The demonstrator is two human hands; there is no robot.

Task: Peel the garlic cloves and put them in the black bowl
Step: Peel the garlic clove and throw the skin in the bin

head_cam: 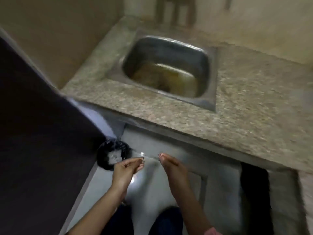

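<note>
Because the frame is blurred, no garlic cloves can be made out. A round dark vessel with pale glossy contents, judged the black bowl (111, 156), lies just left of the left hand (128, 168), the nearer of the 2. Both that hand and the right hand (171, 165) have curled fingers; a grip cannot be confirmed. Speckled stone surface (254, 99) and steel sink (212, 82) lie well beyond

Two bare hands and forearms, seen from above and softened by blur. The left hand (128, 168) and left forearm (101, 206) are uncovered from the fingers (135, 161) back to the edge of view. The right hand (172, 167) and right forearm (191, 206) are uncovered too. Far back from those fingers, near the elbow, is the edge of a pink sleeve (210, 232). The nails (160, 155) look pale and slightly glossy. Well behind the fingers, between the forearms, dark blue clothing (167, 221) covers the legs.
</note>
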